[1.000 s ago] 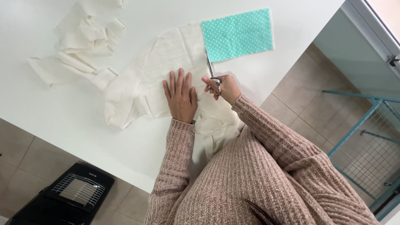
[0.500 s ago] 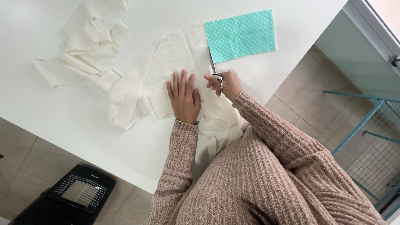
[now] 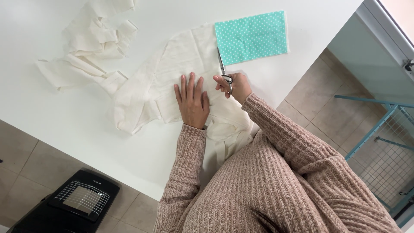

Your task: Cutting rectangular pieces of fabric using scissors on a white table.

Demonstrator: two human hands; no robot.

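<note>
Head view: looks straight down on a white table [image 3: 64, 125], the person's arms and sweater filling the lower right.
Left hand [image 3: 192, 102]: flat on the cream cloth [image 3: 181, 64], fingers spread and straight, gripping nothing, pressing the cloth to the table.
Right hand [image 3: 235, 86]: fingers curled closed through the handles of the scissors [image 3: 223, 69], just right of the left hand.
Scissors: blades point away from the person along the cloth's right edge, beside the teal dotted cloth [image 3: 252, 36]; whether the blades are parted cannot be told, they are too thin to read.
Cream cloth: mid-table under the left hand, its near end hanging over the table edge and hidden behind the sweater [image 3: 276, 185].
Scraps [image 3: 86, 56]: cream strips lie in a loose heap to the left, the top ones cut off by the frame edge.
Heater [image 3: 71, 205]: black box with a wire grille on the tiled floor, partly out of frame.
Rack [image 3: 379, 138]: teal wire frame at right, cut off.
Change: against a second ago the scissors have moved further from the person, closer to the teal cloth; the left hand has kept its flat press on the same spot.
</note>
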